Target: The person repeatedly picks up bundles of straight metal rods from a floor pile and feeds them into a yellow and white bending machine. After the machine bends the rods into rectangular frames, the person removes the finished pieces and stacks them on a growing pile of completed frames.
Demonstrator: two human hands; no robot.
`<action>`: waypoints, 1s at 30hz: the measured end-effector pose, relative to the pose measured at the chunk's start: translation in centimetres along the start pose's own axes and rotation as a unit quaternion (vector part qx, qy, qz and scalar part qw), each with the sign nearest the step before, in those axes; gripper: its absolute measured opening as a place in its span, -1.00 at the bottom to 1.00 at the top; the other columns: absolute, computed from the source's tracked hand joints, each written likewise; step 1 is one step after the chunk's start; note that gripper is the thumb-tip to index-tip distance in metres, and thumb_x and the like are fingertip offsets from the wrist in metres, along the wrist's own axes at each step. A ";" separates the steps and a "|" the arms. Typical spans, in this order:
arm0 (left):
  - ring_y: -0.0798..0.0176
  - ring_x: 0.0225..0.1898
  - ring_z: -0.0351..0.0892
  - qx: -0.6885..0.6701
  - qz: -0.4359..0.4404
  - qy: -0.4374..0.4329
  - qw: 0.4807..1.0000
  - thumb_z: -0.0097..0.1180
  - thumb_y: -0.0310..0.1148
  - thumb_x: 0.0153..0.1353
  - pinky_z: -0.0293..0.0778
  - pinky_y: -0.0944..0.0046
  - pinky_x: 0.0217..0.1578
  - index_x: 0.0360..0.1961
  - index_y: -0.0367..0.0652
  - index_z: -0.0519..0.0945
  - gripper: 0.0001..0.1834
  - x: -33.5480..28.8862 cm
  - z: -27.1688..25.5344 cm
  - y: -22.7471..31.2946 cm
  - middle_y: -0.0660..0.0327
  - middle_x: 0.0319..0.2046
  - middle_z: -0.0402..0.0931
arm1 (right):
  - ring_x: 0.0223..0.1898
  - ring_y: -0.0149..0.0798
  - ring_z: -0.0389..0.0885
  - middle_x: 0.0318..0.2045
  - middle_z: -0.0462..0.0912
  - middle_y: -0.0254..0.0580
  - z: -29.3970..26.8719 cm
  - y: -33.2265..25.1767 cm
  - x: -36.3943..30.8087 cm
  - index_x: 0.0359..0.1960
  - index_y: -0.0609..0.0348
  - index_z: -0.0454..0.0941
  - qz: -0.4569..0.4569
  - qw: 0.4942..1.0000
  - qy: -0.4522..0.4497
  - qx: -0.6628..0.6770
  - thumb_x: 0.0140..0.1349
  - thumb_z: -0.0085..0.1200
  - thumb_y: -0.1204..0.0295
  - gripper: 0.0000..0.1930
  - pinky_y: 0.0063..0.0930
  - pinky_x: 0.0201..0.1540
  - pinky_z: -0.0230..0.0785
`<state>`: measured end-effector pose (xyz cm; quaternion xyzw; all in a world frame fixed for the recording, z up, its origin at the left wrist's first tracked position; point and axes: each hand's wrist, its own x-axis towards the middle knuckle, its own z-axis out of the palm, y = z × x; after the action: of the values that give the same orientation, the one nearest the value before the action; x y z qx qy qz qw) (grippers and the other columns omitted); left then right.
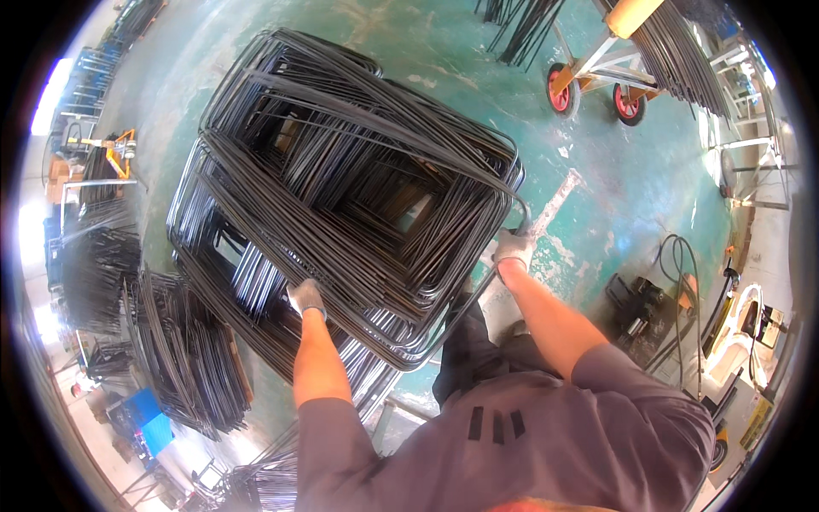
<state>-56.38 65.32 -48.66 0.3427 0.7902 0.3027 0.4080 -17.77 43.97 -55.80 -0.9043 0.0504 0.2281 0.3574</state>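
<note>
A big stack of dark metal wire frames (281,218), bent from rod with rounded corners, lies in front of me with open middles. My right hand (514,247), in a light work glove, is closed round the rod of a frame at the right corner of the stack. On the near left side, my left hand (305,297), also gloved, is closed on the rod of a frame at the stack's edge. The fingers are partly hidden by the gloves and rods. Whether both hands hold the same frame I cannot tell.
More bundles of dark rods (183,358) stand at the left. At the upper right is a cart with red wheels (560,90) beside long rods (682,60). A black machine part (636,311) and a looped hose (680,282) are on my right. The green floor (614,188) is worn.
</note>
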 end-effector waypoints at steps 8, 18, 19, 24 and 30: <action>-0.06 -0.19 0.67 0.351 0.048 0.080 0.932 0.03 -0.39 0.12 0.58 0.04 -0.20 -0.12 -0.24 0.63 -0.69 -1.5 1.2 -8.3 -0.04 -0.20 0.66 | 0.08 0.13 0.58 -0.02 0.60 0.31 -4.6 -7.4 -1.4 0.09 0.36 0.46 0.053 0.963 -0.197 -0.176 0.11 0.17 -0.08 -0.27 -0.19 0.14 0.40; 0.44 -0.54 0.38 -0.024 0.011 -0.268 0.963 0.03 -0.64 0.03 0.36 0.41 -0.45 -0.21 -0.42 0.56 -0.75 -22.1 19.7 5.2 0.28 -0.49 0.46 | 0.08 0.03 0.56 0.00 0.61 0.05 -27.6 -16.8 18.1 0.13 0.11 0.46 -0.210 0.966 0.140 -0.057 0.04 0.32 0.19 -0.40 -0.21 0.13 0.41; 0.42 -0.51 0.40 -0.013 0.040 -0.309 0.950 0.06 -0.62 0.05 0.37 0.41 -0.44 -0.19 -0.41 0.56 -0.75 -23.0 21.8 6.4 0.27 -0.47 0.47 | 0.07 0.03 0.56 -0.02 0.61 0.05 -30.2 -18.9 21.7 0.10 0.11 0.47 -0.235 0.956 0.163 -0.065 0.03 0.32 0.20 -0.42 -0.20 0.12 0.41; 0.28 -0.42 0.56 -0.021 0.104 -0.305 0.946 0.09 -0.62 0.06 0.52 0.35 -0.36 -0.20 -0.41 0.56 -0.77 -30.2 32.1 13.0 0.13 -0.37 0.55 | 0.11 0.04 0.52 0.02 0.56 0.11 -35.2 -30.1 37.7 0.06 0.24 0.42 -0.197 0.956 0.135 -0.170 -0.06 0.33 -0.07 -0.23 -0.20 0.14 0.37; 0.22 -0.28 0.62 0.015 0.086 -0.375 0.923 0.14 -0.57 0.09 0.54 0.32 -0.21 -0.18 -0.42 0.58 -0.76 -39.6 39.3 17.4 0.09 -0.30 0.61 | 0.13 0.05 0.42 0.06 0.48 0.08 -27.5 -34.5 42.6 0.11 0.41 0.35 -0.198 0.905 0.145 -0.347 -0.17 0.39 -0.02 -0.10 -0.17 0.09 0.35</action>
<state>-0.63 52.06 -37.19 0.5039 0.5513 0.1736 0.6419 39.29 54.11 -35.80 -0.9856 -0.1609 0.0218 0.0477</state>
